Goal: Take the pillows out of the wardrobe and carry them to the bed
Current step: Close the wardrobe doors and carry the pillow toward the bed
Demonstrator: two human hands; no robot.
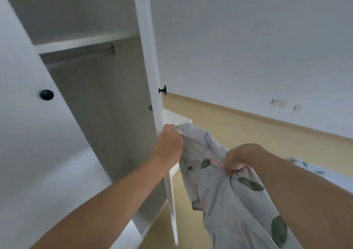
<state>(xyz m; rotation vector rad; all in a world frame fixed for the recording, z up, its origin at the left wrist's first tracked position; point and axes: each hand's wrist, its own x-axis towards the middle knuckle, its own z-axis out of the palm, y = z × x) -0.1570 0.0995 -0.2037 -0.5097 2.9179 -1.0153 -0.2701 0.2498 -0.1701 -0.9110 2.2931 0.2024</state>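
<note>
Hands, left [170, 143] and right [238, 160], grip clamped on floral pillow [229, 201] beside open wardrobe door [152, 67]

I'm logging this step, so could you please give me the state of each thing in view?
wardrobe: doors open, visible shelf and rail bare
pillow: out of the wardrobe, held up by both hands
left hand: shut on pillow
right hand: shut on pillow
bed: only a corner in view

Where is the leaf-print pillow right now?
The pillow hangs lower right in the head view, gripped by both hands, just outside the open wardrobe.
</note>
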